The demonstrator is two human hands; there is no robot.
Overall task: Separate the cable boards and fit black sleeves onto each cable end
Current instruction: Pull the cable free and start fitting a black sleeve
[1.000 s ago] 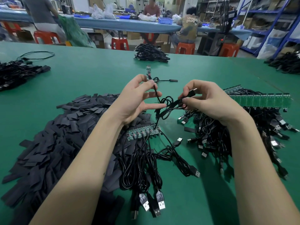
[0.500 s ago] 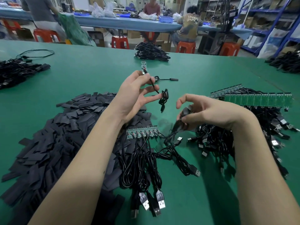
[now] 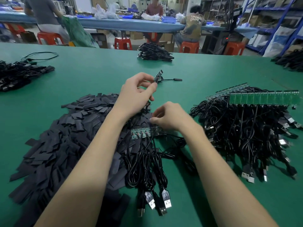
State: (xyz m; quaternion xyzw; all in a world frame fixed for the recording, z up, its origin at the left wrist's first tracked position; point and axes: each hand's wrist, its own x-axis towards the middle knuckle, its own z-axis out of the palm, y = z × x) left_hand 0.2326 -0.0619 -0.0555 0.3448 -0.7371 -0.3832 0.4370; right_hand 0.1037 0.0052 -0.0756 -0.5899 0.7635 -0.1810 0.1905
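The left hand (image 3: 136, 94) pinches a separated cable board (image 3: 158, 76), its long axis tilted up and away. The right hand (image 3: 168, 117), fingers curled, pinches at the black sleeves (image 3: 68, 128) heaped on the worktop (image 3: 98, 71), just below-right of the board.

The only writing I can read is pale lettering across the back of an olive-brown shirt (image 3: 195, 22) on a seated person at the far blue table (image 3: 114, 24); its top line looks like "UNKN", its lower "OWN". Marks on my silver USB plugs (image 3: 166, 199) are too small to read
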